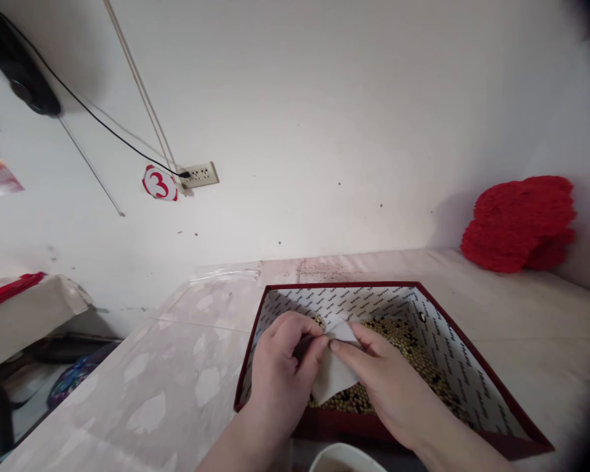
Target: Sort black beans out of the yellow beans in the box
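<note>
My left hand [288, 364] and my right hand [381, 367] meet above a dark red open box [491, 387]. Between them is a small white paper-like piece [338, 370], either a flat sheet or a pouch; I cannot tell which. Both hands pinch its upper part, thumbs close together. Its lower end hangs loose over the box. Inside the box, small round golden and black grains or beads [398, 334] cover the floor, partly hidden by my hands. White paper printed with repeated dark lettering lines the walls.
A white tub [344, 459] stands at the near edge, partly cut off. The table has a pale patterned cover [177, 380]. A red fluffy bundle [521, 226] rests at the back right by the wall. A cable runs to a wall socket [200, 176].
</note>
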Available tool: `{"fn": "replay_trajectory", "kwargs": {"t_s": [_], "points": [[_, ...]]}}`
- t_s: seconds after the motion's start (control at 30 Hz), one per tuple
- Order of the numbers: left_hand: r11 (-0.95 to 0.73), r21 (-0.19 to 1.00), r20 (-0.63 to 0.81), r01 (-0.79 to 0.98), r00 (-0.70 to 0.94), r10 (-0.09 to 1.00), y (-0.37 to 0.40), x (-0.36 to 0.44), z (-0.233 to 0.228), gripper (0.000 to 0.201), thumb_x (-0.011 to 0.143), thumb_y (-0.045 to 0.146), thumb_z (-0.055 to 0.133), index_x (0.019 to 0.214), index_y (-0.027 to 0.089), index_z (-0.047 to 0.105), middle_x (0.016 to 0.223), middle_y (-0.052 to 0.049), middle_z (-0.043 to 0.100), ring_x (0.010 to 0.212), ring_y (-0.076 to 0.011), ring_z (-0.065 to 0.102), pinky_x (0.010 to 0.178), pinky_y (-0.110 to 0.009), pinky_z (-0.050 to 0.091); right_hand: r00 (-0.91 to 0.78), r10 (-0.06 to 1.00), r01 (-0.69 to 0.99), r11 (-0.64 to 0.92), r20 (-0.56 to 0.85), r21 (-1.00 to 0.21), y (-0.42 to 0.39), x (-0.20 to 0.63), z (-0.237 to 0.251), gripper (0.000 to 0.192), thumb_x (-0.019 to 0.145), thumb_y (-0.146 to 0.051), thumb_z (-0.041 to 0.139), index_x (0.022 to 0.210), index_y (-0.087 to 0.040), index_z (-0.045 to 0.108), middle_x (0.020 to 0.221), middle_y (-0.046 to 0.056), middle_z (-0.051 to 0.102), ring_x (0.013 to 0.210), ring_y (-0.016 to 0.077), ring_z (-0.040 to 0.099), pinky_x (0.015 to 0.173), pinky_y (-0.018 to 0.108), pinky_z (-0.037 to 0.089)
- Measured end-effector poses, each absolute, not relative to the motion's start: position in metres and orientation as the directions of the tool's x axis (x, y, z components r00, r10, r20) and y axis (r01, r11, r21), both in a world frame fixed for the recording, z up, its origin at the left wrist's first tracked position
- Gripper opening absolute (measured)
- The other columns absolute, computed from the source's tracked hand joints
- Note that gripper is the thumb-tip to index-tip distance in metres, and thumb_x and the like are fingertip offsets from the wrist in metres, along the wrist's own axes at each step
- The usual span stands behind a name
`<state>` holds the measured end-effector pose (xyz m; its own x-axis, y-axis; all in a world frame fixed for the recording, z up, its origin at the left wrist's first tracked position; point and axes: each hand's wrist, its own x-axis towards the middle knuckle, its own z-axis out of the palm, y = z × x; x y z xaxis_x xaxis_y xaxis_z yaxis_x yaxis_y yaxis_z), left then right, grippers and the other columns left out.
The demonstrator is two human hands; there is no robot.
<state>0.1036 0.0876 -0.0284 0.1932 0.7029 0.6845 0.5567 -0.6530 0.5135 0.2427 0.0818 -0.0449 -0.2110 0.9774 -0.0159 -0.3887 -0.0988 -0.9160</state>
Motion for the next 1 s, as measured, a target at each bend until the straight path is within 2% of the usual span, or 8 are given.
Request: {"fn": "replay_trajectory", "kwargs": {"t_s": [0.2, 0.37, 0.73, 0.9, 1.0], "points": [[-0.676, 0.407, 0.747, 0.615, 0.202, 0.634, 0.0862, 0.1051, -0.0290, 0.011, 0.080, 0.010, 0.058, 0.082, 0.020, 0.054, 0.076, 0.002, 0.061, 0.070, -0.0109, 0.057, 0.063, -0.022, 0.045, -0.203, 0.979, -0.386, -0.091, -0.012, -0.918, 0.0800, 0.2434, -0.0441, 0.028, 0.078, -0.022, 0.056, 0.106, -0.023, 0.063, 0.079, -0.001, 0.066, 0.077, 0.0182, 0.055, 0.069, 0.030, 0.040], [-0.697, 0.330, 0.764, 0.637, 0.253, 0.594, 0.0855, 0.1055, -0.0309, 0.011, 0.084, 0.011, 0.054, 0.087, 0.021, 0.058, 0.081, -0.001, 0.065, 0.074, -0.0139, 0.060, 0.066, -0.026, 0.048, -0.190, 0.982, -0.345, -0.068, -0.002, -0.936, 0.0799, 0.2448, -0.0444, 0.025, 0.080, -0.023, 0.055, 0.103, -0.022, 0.064, 0.079, -0.001, 0.066, 0.077, 0.0183, 0.055, 0.070, 0.030, 0.040], [-0.686, 0.328, 0.689, 0.650, 0.331, 0.644, 0.0898, 0.0998, -0.0271, 0.012, 0.085, 0.017, 0.054, 0.091, 0.021, 0.064, 0.086, -0.004, 0.070, 0.077, -0.0163, 0.065, 0.070, -0.030, 0.053, -0.137, 0.990, -0.279, -0.009, 0.030, -0.960, 0.0799, 0.2456, -0.0463, 0.025, 0.082, -0.032, 0.055, 0.104, -0.023, 0.064, 0.084, 0.000, 0.065, 0.078, 0.0182, 0.052, 0.072, 0.029, 0.041], [-0.688, 0.215, 0.704, 0.693, 0.378, 0.602, 0.0887, 0.1009, -0.0251, 0.012, 0.086, 0.016, 0.051, 0.090, 0.021, 0.062, 0.086, -0.003, 0.069, 0.075, -0.0165, 0.064, 0.067, -0.030, 0.052, -0.143, 0.989, -0.283, 0.004, 0.046, -0.959, 0.0804, 0.2456, -0.0464, 0.022, 0.083, -0.032, 0.054, 0.100, -0.025, 0.065, 0.076, -0.002, 0.063, 0.075, 0.0175, 0.050, 0.073, 0.029, 0.041], [-0.668, 0.136, 0.712, 0.732, 0.397, 0.579, 0.0869, 0.1012, -0.0266, 0.011, 0.087, 0.015, 0.051, 0.087, 0.021, 0.060, 0.085, -0.003, 0.069, 0.076, -0.0176, 0.064, 0.066, -0.031, 0.052, -0.139, 0.989, -0.292, 0.008, 0.050, -0.956, 0.0806, 0.2451, -0.0460, 0.020, 0.083, -0.032, 0.054, 0.097, -0.024, 0.067, 0.078, -0.001, 0.064, 0.079, 0.0185, 0.052, 0.073, 0.029, 0.041]]}}
